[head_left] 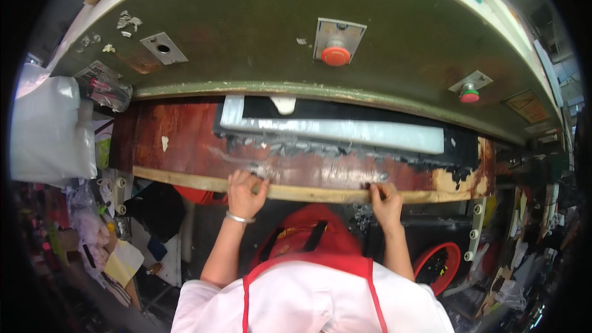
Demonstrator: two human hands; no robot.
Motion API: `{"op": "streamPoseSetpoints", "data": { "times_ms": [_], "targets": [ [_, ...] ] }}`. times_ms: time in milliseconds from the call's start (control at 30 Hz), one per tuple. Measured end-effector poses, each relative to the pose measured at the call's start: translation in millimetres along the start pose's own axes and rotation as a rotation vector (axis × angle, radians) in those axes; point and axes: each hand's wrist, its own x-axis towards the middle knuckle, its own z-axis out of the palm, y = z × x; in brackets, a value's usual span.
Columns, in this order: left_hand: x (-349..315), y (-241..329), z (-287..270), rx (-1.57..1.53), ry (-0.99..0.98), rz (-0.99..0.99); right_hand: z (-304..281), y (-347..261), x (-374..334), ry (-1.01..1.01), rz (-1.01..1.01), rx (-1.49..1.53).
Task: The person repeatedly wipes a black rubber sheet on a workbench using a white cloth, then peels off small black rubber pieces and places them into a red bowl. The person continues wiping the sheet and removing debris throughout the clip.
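Observation:
Both hands are at the front edge of a reddish-brown wooden board (185, 154) with a pale wood edge strip. My left hand (244, 195), a silver bangle at its wrist, rests on that edge with thumb and fingers apart and nothing visible in it. To its right, my right hand (387, 205) touches the same edge, thumb and fingers drawn together. A small dark bit shows by its fingertips; what they hold, if anything, is too small to tell. Beyond the hands, a pale L-shaped strip (345, 131) lies on a ragged black sheet (459, 151) on the board.
A green machine housing (246, 31) spans the far side, with a large red push button (335, 55) and a smaller red-and-green button (469, 94). Clear plastic bags (49, 126) hang at left. A red bucket (455, 259) stands below right, holding dark scraps.

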Motion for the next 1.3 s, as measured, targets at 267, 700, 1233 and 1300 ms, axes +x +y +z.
{"op": "streamPoseSetpoints", "data": {
  "times_ms": [267, 700, 1233, 1300],
  "targets": [
    [-0.6, 32.8, -33.5, -0.208, 0.018, -0.078, 1.4, -45.2, 25.4, 0.198, -0.041, 0.136],
    [32.7, 72.5, -6.5, -0.033, -0.086, 0.021, 59.0, -93.3, -15.5, -0.085, -0.278, -0.338],
    [-54.3, 3.7, -36.8, 0.197, 0.099, 0.021, 128.3, -171.3, -37.6, -0.173, -0.346, -0.187],
    [-59.0, 3.7, -32.2, 0.182, 0.077, -0.010, 135.7, -180.8, -38.0, -0.151, -0.267, -0.056]
  ]
}}
